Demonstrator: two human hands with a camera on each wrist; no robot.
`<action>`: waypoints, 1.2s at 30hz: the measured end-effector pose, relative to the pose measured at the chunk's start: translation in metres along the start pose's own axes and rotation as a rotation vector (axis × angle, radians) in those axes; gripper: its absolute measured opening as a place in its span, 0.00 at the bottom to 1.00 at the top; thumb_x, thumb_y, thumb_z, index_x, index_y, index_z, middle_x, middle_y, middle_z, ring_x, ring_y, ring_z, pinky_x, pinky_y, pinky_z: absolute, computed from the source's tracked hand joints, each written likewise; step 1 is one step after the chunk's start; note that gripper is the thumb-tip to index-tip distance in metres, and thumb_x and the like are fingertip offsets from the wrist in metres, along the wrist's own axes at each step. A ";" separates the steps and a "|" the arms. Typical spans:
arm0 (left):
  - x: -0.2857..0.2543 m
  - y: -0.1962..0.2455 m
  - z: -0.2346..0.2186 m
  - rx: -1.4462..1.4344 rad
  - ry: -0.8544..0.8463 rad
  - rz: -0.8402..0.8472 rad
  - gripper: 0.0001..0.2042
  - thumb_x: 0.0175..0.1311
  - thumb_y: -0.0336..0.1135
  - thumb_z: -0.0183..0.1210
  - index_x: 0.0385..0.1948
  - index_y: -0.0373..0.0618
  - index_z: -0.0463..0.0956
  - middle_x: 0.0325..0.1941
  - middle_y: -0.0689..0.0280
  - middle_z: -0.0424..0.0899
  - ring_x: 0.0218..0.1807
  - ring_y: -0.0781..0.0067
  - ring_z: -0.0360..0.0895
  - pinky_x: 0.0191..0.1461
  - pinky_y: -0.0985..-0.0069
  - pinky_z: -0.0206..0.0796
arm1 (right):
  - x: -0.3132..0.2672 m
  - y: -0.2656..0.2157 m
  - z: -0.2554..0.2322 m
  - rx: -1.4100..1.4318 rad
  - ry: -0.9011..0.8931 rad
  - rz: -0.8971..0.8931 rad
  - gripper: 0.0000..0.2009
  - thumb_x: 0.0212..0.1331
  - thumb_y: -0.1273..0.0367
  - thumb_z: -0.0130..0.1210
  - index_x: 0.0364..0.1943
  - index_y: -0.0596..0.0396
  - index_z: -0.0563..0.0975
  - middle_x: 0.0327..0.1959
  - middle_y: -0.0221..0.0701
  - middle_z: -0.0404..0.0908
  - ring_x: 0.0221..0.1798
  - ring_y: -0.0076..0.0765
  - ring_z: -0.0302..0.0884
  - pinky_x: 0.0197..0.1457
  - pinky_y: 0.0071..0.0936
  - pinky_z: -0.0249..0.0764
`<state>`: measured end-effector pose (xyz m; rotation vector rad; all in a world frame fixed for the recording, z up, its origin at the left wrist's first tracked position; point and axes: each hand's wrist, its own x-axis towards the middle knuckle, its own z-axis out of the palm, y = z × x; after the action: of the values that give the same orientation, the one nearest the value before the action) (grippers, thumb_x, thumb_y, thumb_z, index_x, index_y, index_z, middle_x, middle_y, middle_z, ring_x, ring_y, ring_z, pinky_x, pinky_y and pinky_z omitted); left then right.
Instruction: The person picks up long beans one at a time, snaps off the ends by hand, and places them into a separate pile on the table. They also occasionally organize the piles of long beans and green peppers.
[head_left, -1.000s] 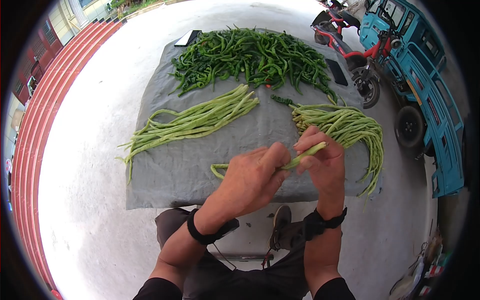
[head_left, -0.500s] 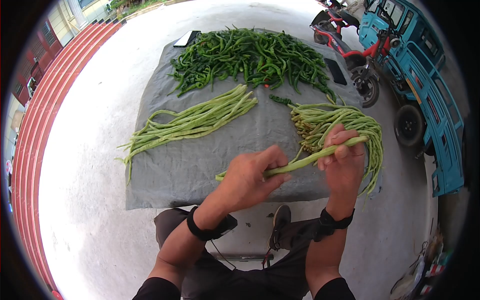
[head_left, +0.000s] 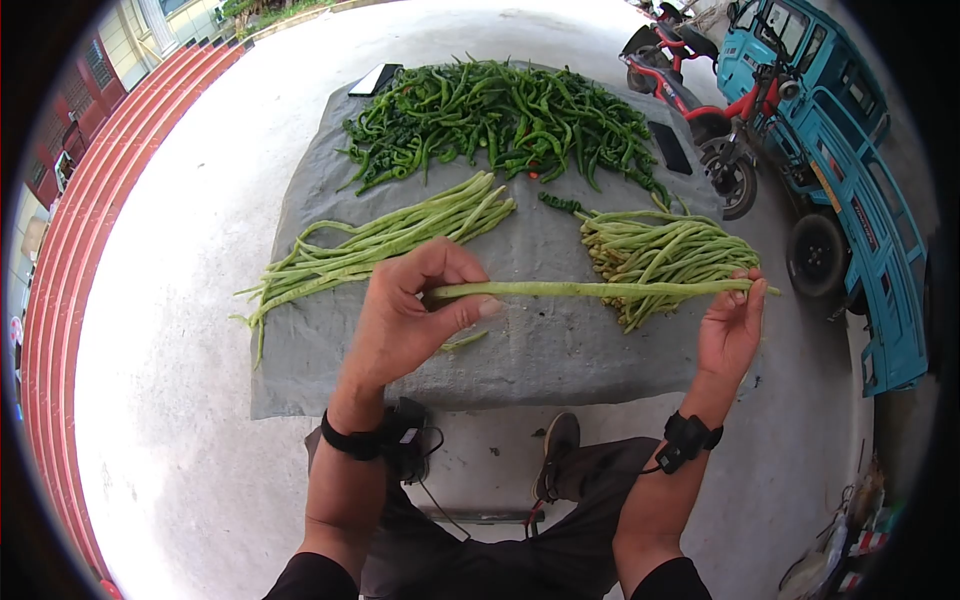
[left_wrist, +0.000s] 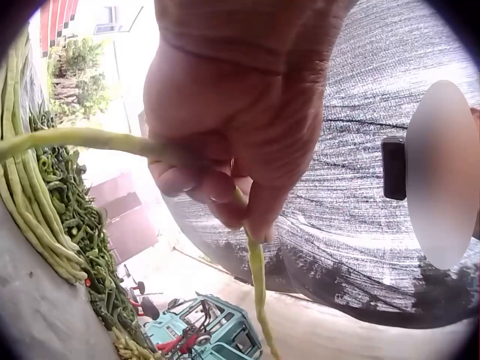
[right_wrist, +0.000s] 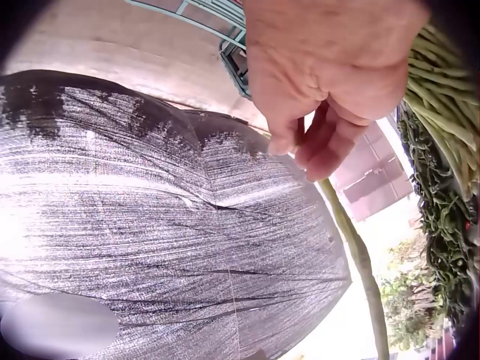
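Observation:
A long green bean (head_left: 590,290) stretches nearly level between the two hands, above the grey cloth (head_left: 520,360). My left hand (head_left: 410,305) pinches it between thumb and curled fingers; a bent tail (left_wrist: 82,139) of bean comes out at the other side, in the left wrist view. At the right, my right hand (head_left: 732,325) pinches the bean close to its end with thumb and fingertips. In the right wrist view the bean (right_wrist: 360,255) runs down from those fingertips. Behind the right hand lies a thick bundle of long beans (head_left: 670,245); a looser bundle (head_left: 390,235) lies beyond the left hand.
A wide heap of green peppers (head_left: 500,115) covers the far part of the cloth. A dark phone (head_left: 670,147) lies at its right, a white-and-black one (head_left: 376,79) at its left. A red bike (head_left: 735,110) and a blue three-wheeler (head_left: 850,170) stand beyond, right.
My hands have drawn apart, the left one to the left and the right one to the right. The bean, earlier slanted and mostly within the hands, now spans straight between them.

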<state>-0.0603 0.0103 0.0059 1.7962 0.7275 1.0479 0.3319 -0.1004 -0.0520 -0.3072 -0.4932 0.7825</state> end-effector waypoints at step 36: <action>-0.016 -0.059 -0.061 0.866 0.641 -0.101 0.14 0.65 0.30 0.66 0.53 0.50 0.85 0.45 0.64 0.91 0.43 0.63 0.89 0.41 0.64 0.77 | -0.012 0.069 0.046 -0.560 0.037 0.080 0.10 0.76 0.66 0.59 0.52 0.57 0.80 0.28 0.23 0.74 0.29 0.20 0.71 0.34 0.27 0.74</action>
<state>-0.1245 0.0471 -0.0393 2.0691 1.8640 1.3729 0.2592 -0.0593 -0.0476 -0.8628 -0.6644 0.7038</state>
